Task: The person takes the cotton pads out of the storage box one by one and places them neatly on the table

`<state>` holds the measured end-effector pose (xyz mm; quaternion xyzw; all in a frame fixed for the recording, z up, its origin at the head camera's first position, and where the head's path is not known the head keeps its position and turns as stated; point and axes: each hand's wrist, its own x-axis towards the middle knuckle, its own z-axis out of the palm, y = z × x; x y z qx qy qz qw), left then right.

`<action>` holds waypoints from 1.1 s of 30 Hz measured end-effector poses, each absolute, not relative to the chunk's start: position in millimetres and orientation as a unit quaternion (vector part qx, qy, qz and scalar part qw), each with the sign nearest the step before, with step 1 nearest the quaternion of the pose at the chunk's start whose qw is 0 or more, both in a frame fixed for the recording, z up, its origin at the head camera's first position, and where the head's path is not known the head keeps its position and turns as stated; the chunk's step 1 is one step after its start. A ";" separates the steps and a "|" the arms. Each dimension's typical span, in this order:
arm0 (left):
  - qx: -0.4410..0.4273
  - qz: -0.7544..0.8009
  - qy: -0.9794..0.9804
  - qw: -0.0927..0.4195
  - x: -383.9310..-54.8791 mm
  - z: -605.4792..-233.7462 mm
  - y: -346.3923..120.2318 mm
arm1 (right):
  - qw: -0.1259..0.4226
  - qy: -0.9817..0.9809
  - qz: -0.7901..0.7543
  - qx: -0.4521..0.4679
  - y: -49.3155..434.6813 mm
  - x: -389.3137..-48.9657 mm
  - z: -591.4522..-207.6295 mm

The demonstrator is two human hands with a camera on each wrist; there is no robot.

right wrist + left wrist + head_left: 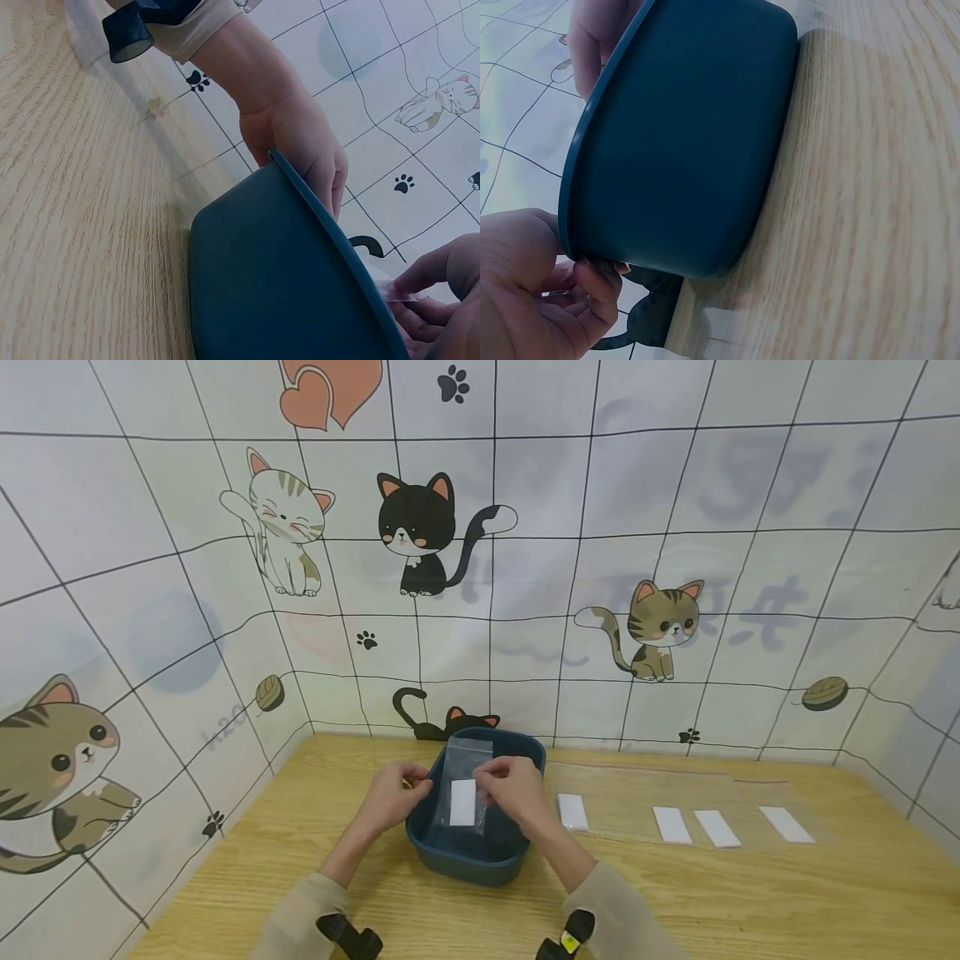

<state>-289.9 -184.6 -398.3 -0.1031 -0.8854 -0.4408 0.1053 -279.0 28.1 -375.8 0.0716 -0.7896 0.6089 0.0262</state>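
A dark blue plastic basin [472, 864] stands on the wooden table in front of me. At its left rim is my left hand [392, 795], fingers curled by the edge; in the left wrist view the thumb tip disappears behind the rim. My right hand [517, 789] is over the basin, pinching the right edge of a clear zip bag [470, 753] between thumb and fingertips. A white rectangular card [462, 802] shows in that bag, which lies slanted over the basin's inside. The right wrist view shows the pinched strip of clear film [396, 292].
On the table to the right lies a row of clear bags [622, 781] with several white cards [671, 825]. A wall covering with cartoon cats [423, 539] closes off the back and both sides. Bare wood [825, 902] shows at the front right.
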 end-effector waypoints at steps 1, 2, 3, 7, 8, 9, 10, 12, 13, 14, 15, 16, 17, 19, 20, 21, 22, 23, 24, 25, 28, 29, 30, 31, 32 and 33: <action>-0.103 -0.440 -0.886 0.105 -289.8 -398.4 -184.6 | 0.029 -0.788 0.612 0.070 28.6 -278.8 -375.3; -0.102 -0.439 -0.886 0.105 -289.5 -398.4 -184.6 | 0.033 -0.785 0.615 0.070 29.1 -278.3 -374.6; -0.101 -0.439 -0.887 0.105 -289.3 -398.3 -184.4 | 0.036 -0.783 0.617 0.069 29.6 -277.9 -373.8; -0.100 -0.438 -0.887 0.105 -289.0 -398.7 -184.1 | 0.047 -0.769 0.634 0.066 31.4 -276.8 -371.7; -0.100 -0.438 -0.887 0.105 -288.9 -398.7 -184.1 | 0.050 -0.766 0.638 0.066 32.1 -276.7 -371.3; -0.100 -0.437 -0.887 0.105 -288.9 -398.8 -184.1 | 0.052 -0.763 0.641 0.064 32.8 -276.6 -370.8; -0.101 -0.437 -0.888 0.105 -288.9 -398.9 -184.1 | 0.055 -0.759 0.645 0.064 33.5 -276.7 -370.4; -0.101 -0.437 -0.888 0.105 -288.9 -399.1 -184.2 | 0.056 -0.752 0.654 0.062 35.0 -276.8 -369.3; -0.102 -0.437 -0.887 0.106 -289.0 -399.4 -184.3 | 0.057 -0.749 0.657 0.061 35.7 -276.9 -368.9; -0.102 -0.437 -0.887 0.107 -289.1 -399.7 -184.4 | 0.058 -0.748 0.659 0.061 36.4 -276.8 -368.3; -0.102 -0.437 -0.887 0.108 -289.2 -400.1 -184.4 | 0.059 -0.746 0.661 0.061 37.0 -276.6 -367.6; -0.103 -0.438 -0.886 0.109 -289.3 -400.4 -184.5 | 0.061 -0.744 0.663 0.063 37.5 -276.5 -367.0; -0.104 -0.438 -0.886 0.110 -289.3 -400.7 -184.6 | 0.063 -0.742 0.665 0.064 38.0 -276.2 -366.5; -0.106 -0.440 -0.884 0.114 -289.4 -400.6 -184.8 | 0.070 -0.738 0.668 0.068 39.0 -275.7 -365.1; -0.106 -0.442 -0.884 0.114 -289.4 -400.7 -184.7 | 0.074 -0.735 0.670 0.070 39.5 -275.5 -364.5; -0.105 -0.443 -0.883 0.113 -289.5 -400.7 -184.5 | 0.078 -0.733 0.672 0.072 40.0 -275.4 -364.0; -0.106 -0.444 -0.883 0.114 -289.5 -400.6 -184.6 | 0.081 -0.730 0.674 0.072 40.5 -275.0 -363.5; -0.106 -0.445 -0.882 0.113 -289.4 -400.5 -184.6 | 0.084 -0.727 0.677 0.073 41.1 -274.9 -363.1; -0.106 -0.446 -0.882 0.113 -289.3 -400.4 -184.6 | 0.086 -0.725 0.680 0.075 41.8 -274.5 -362.7; -0.105 -0.446 -0.882 0.112 -289.2 -400.3 -184.5 | 0.089 -0.722 0.682 0.076 42.5 -274.1 -362.4; -0.106 -0.444 -0.882 0.114 -288.6 -399.7 -184.7 | 0.095 -0.715 0.689 0.079 44.9 -273.0 -361.2; -0.106 -0.444 -0.882 0.114 -288.5 -399.6 -184.7 | 0.097 -0.712 0.691 0.080 45.7 -272.9 -360.7; -0.106 -0.443 -0.883 0.114 -288.4 -399.5 -184.7 | 0.099 -0.711 0.692 0.081 46.4 -272.4 -360.0; -0.106 -0.442 -0.883 0.114 -288.3 -399.4 -184.7 | 0.102 -0.709 0.692 0.082 47.2 -272.1 -359.4; -0.107 -0.442 -0.884 0.114 -288.3 -399.3 -184.7 | 0.106 -0.709 0.693 0.082 48.0 -271.8 -358.7; -0.107 -0.441 -0.884 0.114 -288.3 -399.3 -184.7 | 0.108 -0.708 0.693 0.081 48.9 -271.4 -358.1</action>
